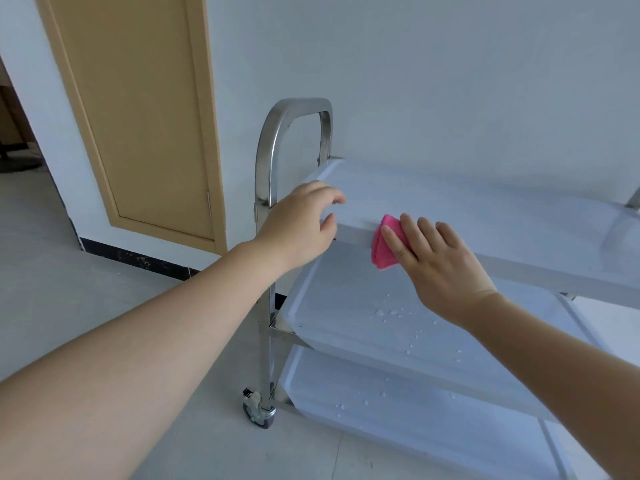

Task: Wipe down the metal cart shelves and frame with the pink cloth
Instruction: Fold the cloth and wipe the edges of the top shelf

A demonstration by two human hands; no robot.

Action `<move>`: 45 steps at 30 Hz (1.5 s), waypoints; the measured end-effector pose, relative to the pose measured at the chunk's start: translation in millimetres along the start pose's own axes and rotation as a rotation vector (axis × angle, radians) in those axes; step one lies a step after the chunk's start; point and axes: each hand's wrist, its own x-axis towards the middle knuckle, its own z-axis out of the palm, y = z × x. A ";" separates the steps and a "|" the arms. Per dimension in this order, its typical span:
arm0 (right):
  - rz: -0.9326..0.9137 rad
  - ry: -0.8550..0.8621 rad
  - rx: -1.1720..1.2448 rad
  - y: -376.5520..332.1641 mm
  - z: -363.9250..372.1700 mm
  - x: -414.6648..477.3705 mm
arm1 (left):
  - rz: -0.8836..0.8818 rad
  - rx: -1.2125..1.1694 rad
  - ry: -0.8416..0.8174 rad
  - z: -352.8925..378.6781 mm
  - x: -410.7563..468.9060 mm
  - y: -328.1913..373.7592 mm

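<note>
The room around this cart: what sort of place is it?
Likely a plain indoor utility or service room, though I can't be sure. Clues: a wheeled steel cart with three shelves, a tan door in a bare white wall, and a pale tiled floor.

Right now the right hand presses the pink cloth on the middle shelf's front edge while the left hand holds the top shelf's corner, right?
No. The head view shows the right hand pressing the pink cloth on the front edge of the top shelf, not the middle one; the left hand holds its corner.
</note>
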 end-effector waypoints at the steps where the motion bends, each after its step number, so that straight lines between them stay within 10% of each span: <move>1: 0.001 -0.003 -0.002 3.3 0.4 -4.9 | 0.020 -0.020 -0.032 5.6 1.3 4.6; 45: 0.164 0.023 -0.082 137.9 18.6 -198.0 | 0.324 -0.259 -0.173 137.0 46.9 170.2</move>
